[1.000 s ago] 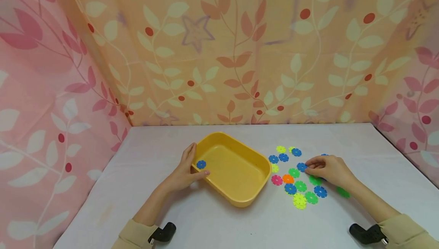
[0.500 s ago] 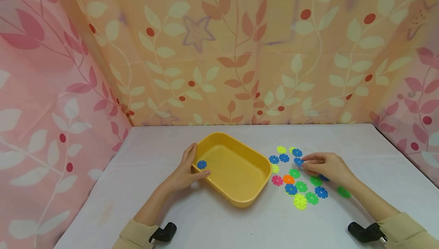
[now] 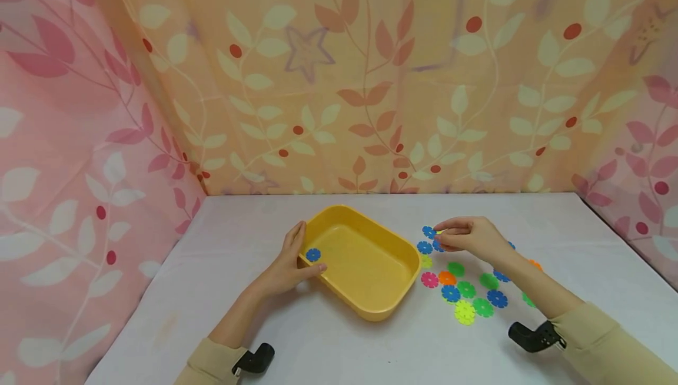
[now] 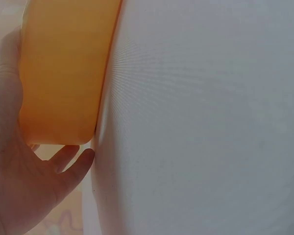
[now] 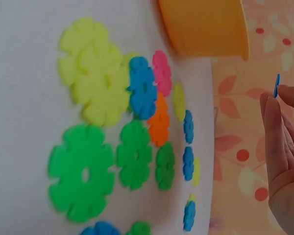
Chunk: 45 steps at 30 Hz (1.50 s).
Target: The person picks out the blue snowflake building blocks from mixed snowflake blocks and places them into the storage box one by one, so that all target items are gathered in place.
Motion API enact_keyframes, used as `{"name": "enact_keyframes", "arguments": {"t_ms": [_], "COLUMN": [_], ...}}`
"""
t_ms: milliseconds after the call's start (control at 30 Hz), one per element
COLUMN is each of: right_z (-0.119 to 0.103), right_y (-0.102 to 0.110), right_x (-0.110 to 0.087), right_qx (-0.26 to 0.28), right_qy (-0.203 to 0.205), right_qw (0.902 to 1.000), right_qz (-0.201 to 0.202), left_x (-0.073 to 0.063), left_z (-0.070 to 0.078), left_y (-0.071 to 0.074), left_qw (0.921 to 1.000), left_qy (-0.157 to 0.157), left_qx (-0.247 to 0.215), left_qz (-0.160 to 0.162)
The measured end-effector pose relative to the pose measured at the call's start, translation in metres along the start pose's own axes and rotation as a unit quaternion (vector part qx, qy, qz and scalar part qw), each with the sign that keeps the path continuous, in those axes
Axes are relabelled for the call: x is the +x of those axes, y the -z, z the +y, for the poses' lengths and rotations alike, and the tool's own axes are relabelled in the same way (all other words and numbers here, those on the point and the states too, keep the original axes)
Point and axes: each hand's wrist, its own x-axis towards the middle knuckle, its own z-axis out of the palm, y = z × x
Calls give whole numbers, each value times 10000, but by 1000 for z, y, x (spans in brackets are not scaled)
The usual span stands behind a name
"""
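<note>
My left hand (image 3: 286, 272) holds the left corner of a yellow plastic basin (image 3: 365, 261), its thumb over the rim. In the left wrist view, fingers (image 4: 78, 166) lie along the basin's outer wall (image 4: 63, 88). A blue snowflake disc (image 3: 313, 254) lies inside the basin near that thumb. Between thumb and fingertips, my right hand (image 3: 474, 238) pinches another blue snowflake disc (image 3: 429, 232). It is raised above the table, and the right wrist view shows the pinched disc (image 5: 277, 86) edge-on. Beneath the right hand, loose discs are partly hidden.
Right of the basin, several flower-shaped discs lie scattered on the white tabletop (image 3: 339, 349): green (image 3: 483, 307), yellow (image 3: 464, 312), pink (image 3: 429, 279) and orange (image 3: 447, 278) among them. Some overlap. A patterned curtain (image 3: 365, 79) stands behind the table.
My right hand has picked up a blue disc from the scattered ones and carried it up and left toward the basin. My left hand stays on the basin.
</note>
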Motion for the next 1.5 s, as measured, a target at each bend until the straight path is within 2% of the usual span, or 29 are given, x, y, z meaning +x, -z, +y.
{"name": "enact_keyframes", "arguments": {"t_ms": [300, 600, 833, 967, 1300, 1400, 1500], "right_z": [-54, -101, -121, -126, -112, -107, -102], "right_y": [-35, -75, -107, -119, -142, -150, -156], "right_x": [34, 70, 95, 104, 123, 126, 126], "right_qx": [228, 662, 1077, 1091, 297, -314, -1022], "right_qy": [600, 1109, 1194, 1196, 1125, 1262, 1545], "right_qw": [9973, 9862, 9795, 9780, 9749, 9709, 9609], "right_qz": [-363, -1040, -1216, -1318, -1897, -2013, -2057], "left_x": [-1, -2, -1, 1, 1, 1, 1], "left_z": [-3, -4, -3, -1, -1, -1, -1], "left_y": [0, -2, -3, -4, -2, -1, 0], "left_qw": [10000, 10000, 10000, 10000, 9999, 9999, 9999], "left_qy": [-6, 27, 9, 2, 34, 71, 80], "left_qx": [-7, -14, -71, -57, -161, -130, -42], "left_qz": [22, 13, 25, 4, -23, 16, 49]}}
